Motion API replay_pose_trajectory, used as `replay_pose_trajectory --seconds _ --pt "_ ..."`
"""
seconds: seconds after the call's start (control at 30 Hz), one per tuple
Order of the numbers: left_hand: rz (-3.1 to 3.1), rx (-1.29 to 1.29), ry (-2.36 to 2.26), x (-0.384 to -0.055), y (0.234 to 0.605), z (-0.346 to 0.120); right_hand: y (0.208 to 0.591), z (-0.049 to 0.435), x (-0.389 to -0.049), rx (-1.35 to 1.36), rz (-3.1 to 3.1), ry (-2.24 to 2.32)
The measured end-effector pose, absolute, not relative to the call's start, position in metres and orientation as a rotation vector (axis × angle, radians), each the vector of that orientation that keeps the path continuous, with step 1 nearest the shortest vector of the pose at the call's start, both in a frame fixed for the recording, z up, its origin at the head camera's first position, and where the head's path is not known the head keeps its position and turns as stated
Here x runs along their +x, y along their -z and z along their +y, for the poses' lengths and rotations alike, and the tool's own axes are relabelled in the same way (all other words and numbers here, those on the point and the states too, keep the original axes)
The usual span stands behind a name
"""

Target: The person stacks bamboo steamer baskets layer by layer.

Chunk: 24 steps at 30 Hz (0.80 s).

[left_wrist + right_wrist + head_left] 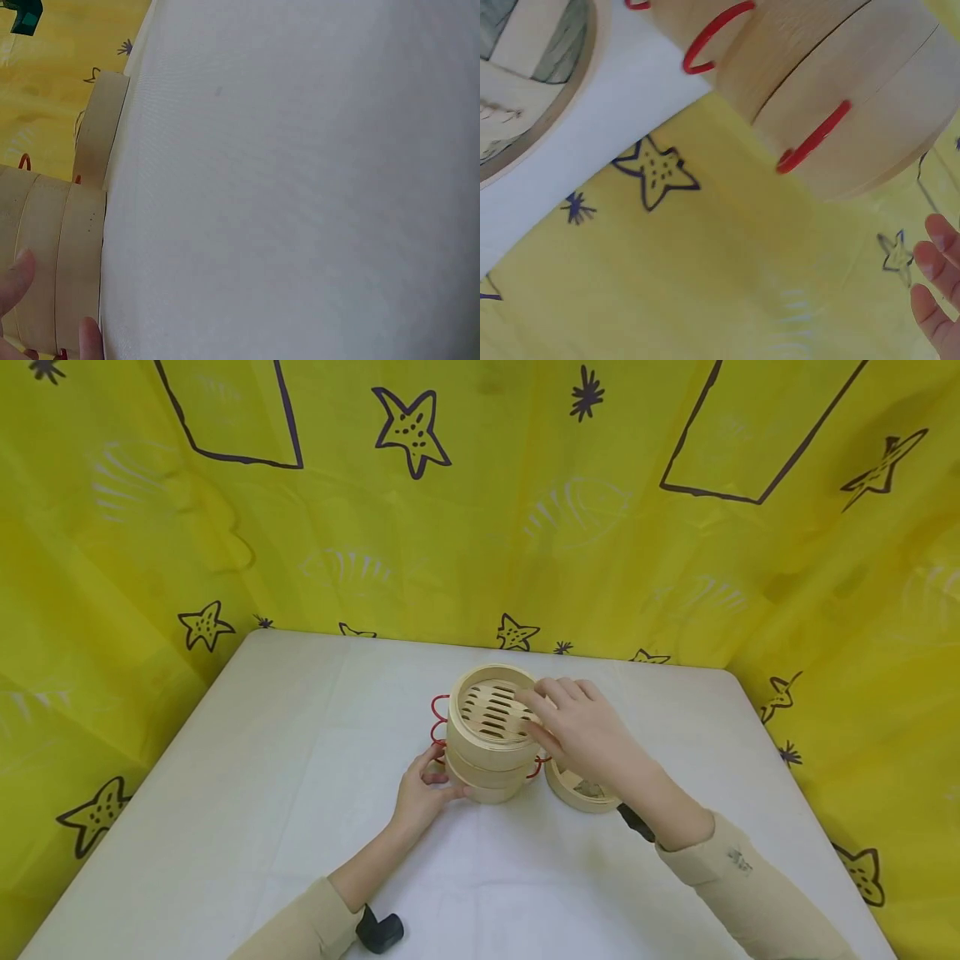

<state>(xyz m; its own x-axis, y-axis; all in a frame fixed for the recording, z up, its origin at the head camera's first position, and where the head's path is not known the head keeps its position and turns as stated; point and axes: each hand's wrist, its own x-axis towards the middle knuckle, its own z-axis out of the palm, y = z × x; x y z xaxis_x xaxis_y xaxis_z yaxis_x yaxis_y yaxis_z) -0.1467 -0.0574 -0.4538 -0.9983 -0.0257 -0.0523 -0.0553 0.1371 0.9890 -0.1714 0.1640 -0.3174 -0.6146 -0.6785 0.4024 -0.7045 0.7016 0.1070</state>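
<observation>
A stack of round bamboo steamer baskets (491,768) with red side handles stands on the white table. Its top basket is uncovered and shows a slotted base (492,708). My left hand (420,789) holds the stack low on its left side, thumb at the front and fingers by the red handles. In the left wrist view, fingertips (16,281) press on the basket walls. My right hand (581,722) is raised over the right rim of the top basket, fingers extended. The right wrist view has those fingers (934,262) apart from the stack, with nothing held.
Just right of the stack lies a shallow round bamboo piece (577,789) with a grey-green pattern inside, partly under my right forearm. A white cloth covers the table (337,710). Yellow curtains (465,527) with starfish drawings hang behind it and at both sides.
</observation>
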Motion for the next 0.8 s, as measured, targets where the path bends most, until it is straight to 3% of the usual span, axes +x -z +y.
replay_pose_trajectory --seconds 0.27,0.6,0.8 --pt "2.368 -0.097 -2.031 -0.153 0.472 -0.057 0.328 0.194 -0.174 0.837 -2.572 -0.152" --pt "2.353 -0.093 -2.031 -0.14 0.437 -0.056 0.36 0.219 -0.173 0.594 -2.698 -0.18" --pt "2.356 -0.097 -2.029 -0.139 0.435 -0.055 0.387 0.228 -0.175 0.491 -2.796 -0.129"
